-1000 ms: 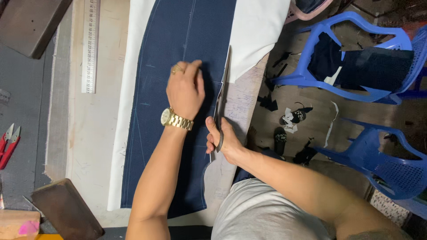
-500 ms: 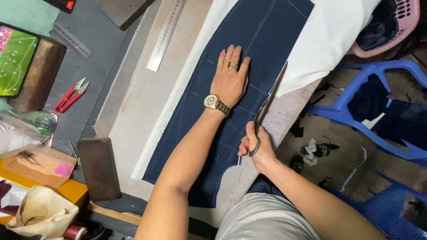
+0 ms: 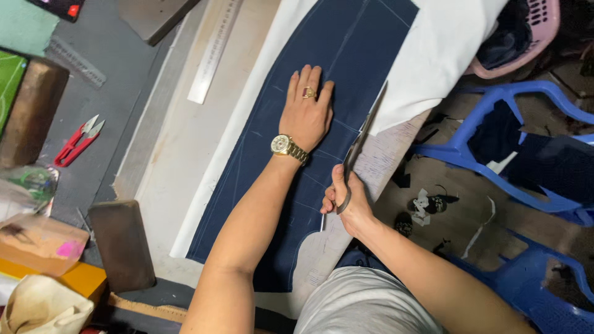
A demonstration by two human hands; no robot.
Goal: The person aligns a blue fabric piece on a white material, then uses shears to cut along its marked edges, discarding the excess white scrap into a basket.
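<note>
While a long panel of navy blue cloth marked with pale chalk lines lay over white paper on the worktable, the left hand pressed flat and unclenched on the cloth's middle. At the cloth's right edge, the right hand clasped the handles of long steel shears. Well left of the cloth lay small red thread snips.

Dark gritty floor at right, strewn with fabric scraps. Blue plastic chairs draped with dark cloth. Pink basket at top right. Grey-topped desk fills left.
</note>
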